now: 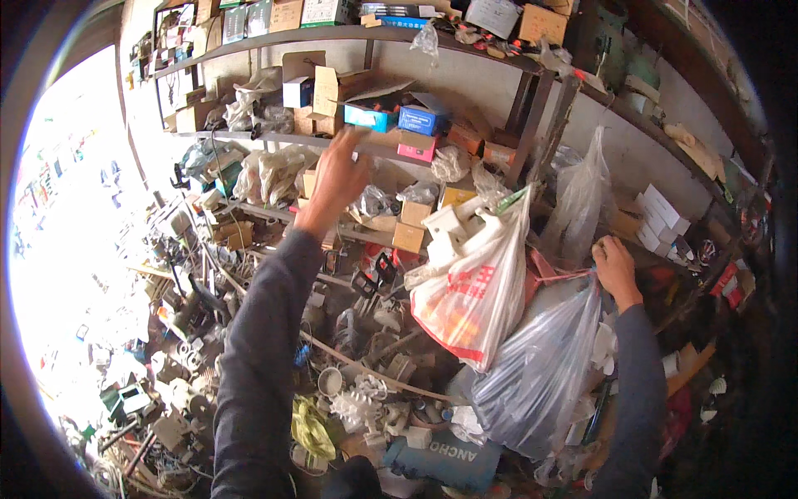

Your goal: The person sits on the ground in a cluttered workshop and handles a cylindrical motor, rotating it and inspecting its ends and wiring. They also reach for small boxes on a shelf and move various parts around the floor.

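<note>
My left hand (pixel 337 176) is raised in front of the middle shelf, just below a light-blue open box (pixel 366 118). Its fingers are drawn together, and a small pale spot shows between them; what it is I cannot make out. On the right, my right hand (pixel 615 270) has curled fingers at the gathered neck of a large clear plastic bag (pixel 540 370), which hangs down full of greyish contents. Beside that bag hangs a white plastic bag with red print (pixel 465 303), with white plastic fittings (pixel 457 233) sticking out of its top.
Shelves (pixel 274 137) cross the back, holding small cartons, a dark-blue box (pixel 420 119), a pink box (pixel 416 147) and bundled plastic bags (pixel 270 173). Loose fittings (pixel 366 407), a yellow-green bag (pixel 312 428) and a blue-grey sack (pixel 445 461) lie heaped below. Bright daylight enters at left.
</note>
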{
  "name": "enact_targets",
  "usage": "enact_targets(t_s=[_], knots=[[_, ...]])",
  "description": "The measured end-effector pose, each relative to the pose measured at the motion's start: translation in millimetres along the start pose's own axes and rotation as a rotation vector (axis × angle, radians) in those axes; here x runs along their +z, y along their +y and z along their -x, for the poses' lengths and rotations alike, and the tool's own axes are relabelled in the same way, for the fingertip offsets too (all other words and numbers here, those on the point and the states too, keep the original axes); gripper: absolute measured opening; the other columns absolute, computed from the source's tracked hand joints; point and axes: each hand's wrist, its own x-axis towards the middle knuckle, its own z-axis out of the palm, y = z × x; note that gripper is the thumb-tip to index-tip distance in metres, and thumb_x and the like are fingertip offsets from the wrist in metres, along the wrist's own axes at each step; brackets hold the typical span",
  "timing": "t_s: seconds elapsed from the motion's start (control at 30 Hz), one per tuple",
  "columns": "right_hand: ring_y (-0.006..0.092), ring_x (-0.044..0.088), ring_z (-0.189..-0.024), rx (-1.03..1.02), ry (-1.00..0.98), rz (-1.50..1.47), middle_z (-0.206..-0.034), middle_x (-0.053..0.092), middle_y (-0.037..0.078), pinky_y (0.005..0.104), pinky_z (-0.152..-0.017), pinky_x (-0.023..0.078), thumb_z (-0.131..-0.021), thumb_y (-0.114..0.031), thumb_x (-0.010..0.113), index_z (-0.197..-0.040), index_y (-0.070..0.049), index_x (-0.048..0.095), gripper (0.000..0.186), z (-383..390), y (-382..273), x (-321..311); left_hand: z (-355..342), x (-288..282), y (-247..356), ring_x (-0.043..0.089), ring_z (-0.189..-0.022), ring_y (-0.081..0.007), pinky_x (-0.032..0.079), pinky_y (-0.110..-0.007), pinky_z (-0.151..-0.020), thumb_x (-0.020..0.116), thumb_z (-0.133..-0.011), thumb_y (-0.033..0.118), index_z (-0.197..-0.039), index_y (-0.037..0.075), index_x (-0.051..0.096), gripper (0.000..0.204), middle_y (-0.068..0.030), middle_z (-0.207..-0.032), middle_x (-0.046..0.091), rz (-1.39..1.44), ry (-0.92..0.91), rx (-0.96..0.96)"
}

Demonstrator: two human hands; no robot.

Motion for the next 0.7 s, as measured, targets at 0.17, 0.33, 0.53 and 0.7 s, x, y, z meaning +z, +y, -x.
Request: enact_targets(t_s=[0.17,0.33,0.53,0.7], knots=[[0.0457,0.061,-0.1,0.037,0.009,0.024,-0.105,0.064,0.021,0.0528,-0.086,0.048,-0.101,-0.022,0.055,-0.102,-0.003,0.061,0.021,1.9,-7.6,-3.3,-152.7,4.9,-15.5,0.061,-0.115,-0.045,0.048,-0.05,-0.103,0.06,-0.091,0.016,-0.136,-0.002,0.057,0.048,-0.0272,-0.125,0.064,-0.152,0.027,0.192],[0.0456,0.06,-0.1,0.094,-0.029,0.076,-0.104,0.063,0.02,0.0539,-0.085,0.048,-0.101,-0.02,0.054,-0.103,-0.004,0.062,0.018,0.5,-14.0,-4.8,-228.7,15.4,-38.2,0.056,-0.125,-0.0438,0.047,-0.052,-0.106,0.06,-0.084,0.01,-0.129,-0.001,0.058,0.047,-0.0256,-0.133,0.06,-0.169,0.058,0.258],[0.042,0.061,-0.099,0.152,-0.079,0.051,-0.106,0.064,0.018,0.0505,-0.088,0.05,-0.1,-0.02,0.052,-0.103,-0.005,0.064,0.019,-2.2,-13.5,-7.2,-280.2,14.6,-81.5,0.051,-0.132,-0.0402,0.041,-0.05,-0.111,0.06,-0.085,0.012,-0.133,0.002,0.054,0.049,-0.0216,-0.136,0.056,-0.309,0.083,0.133],[0.0435,0.061,-0.104,0.178,-0.102,0.066,-0.11,0.066,0.019,0.051,-0.091,0.05,-0.104,-0.028,0.048,-0.107,-0.005,0.066,0.029,1.6,-12.8,-8.3,-293.2,7.8,-114.5,0.047,-0.139,-0.0391,0.039,-0.049,-0.115,0.065,-0.082,0.011,-0.136,0.002,0.052,0.056,-0.0217,-0.14,0.055,-0.445,-0.067,0.159]])
